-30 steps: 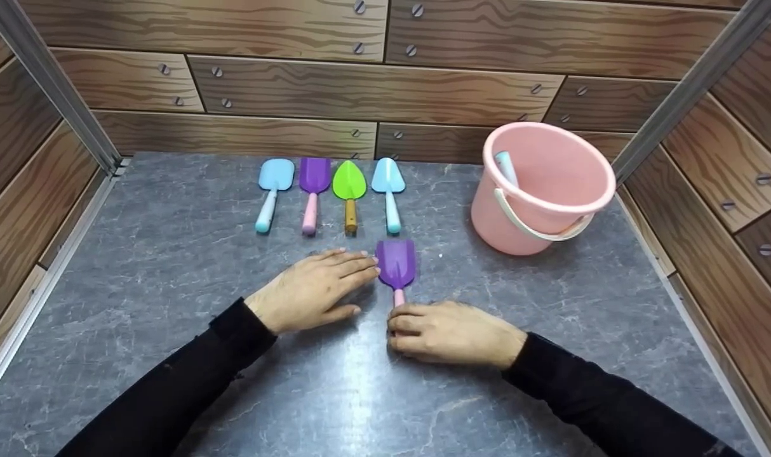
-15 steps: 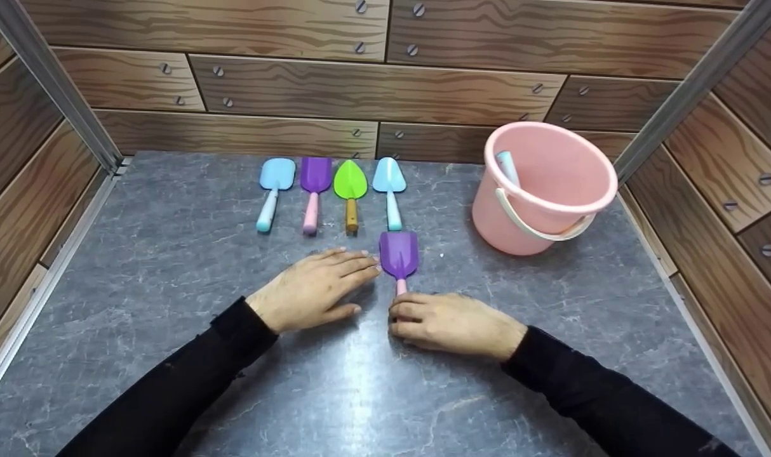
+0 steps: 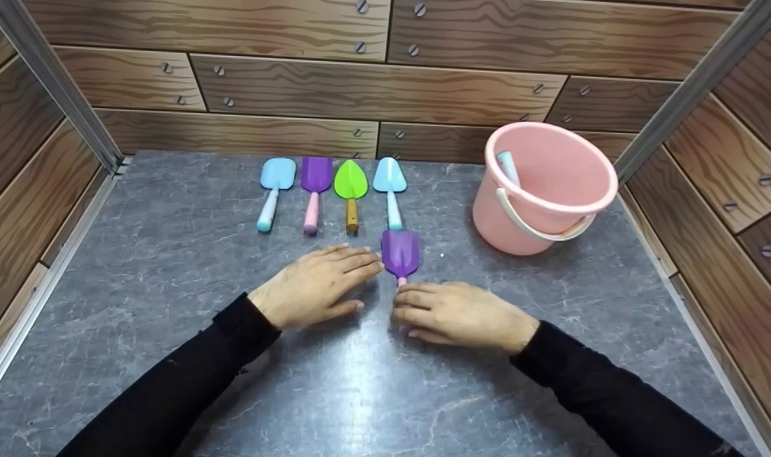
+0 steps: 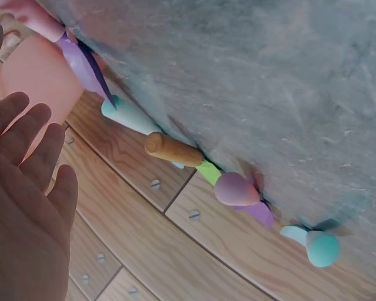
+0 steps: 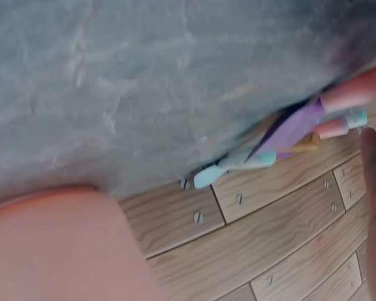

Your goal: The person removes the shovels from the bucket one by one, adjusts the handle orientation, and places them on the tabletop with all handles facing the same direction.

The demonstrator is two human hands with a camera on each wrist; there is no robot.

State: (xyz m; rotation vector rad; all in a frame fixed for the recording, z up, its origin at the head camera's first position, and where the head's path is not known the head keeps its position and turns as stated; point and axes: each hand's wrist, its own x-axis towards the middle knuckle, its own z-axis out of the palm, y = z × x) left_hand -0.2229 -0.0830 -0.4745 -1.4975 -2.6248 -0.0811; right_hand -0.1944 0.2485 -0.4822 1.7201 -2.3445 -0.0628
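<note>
A purple toy shovel point(image 3: 401, 252) with a pink handle lies at the middle of the table. My right hand point(image 3: 455, 312) holds its handle, fingers over it. The blade points toward the back, its tip right below the handle of a light-blue pointed trowel point(image 3: 390, 178). My left hand point(image 3: 319, 282) is palm down with straight fingers, its fingertips right at the blade's left edge. Behind it, in a row with the trowel, lie a green trowel point(image 3: 350, 179) with a brown handle, a second purple shovel point(image 3: 316, 174) and a light-blue square shovel point(image 3: 277, 174).
A pink bucket point(image 3: 512, 222) with a white handle stands at the back right. Inside leans a light-blue handle point(image 3: 507, 168). Wood-patterned walls point(image 3: 284, 89) enclose the grey marbled table point(image 3: 169, 266) at the back and sides.
My right hand has pushed the purple shovel forward, so its blade now sits close to the trowel's handle. The left hand has barely moved.
</note>
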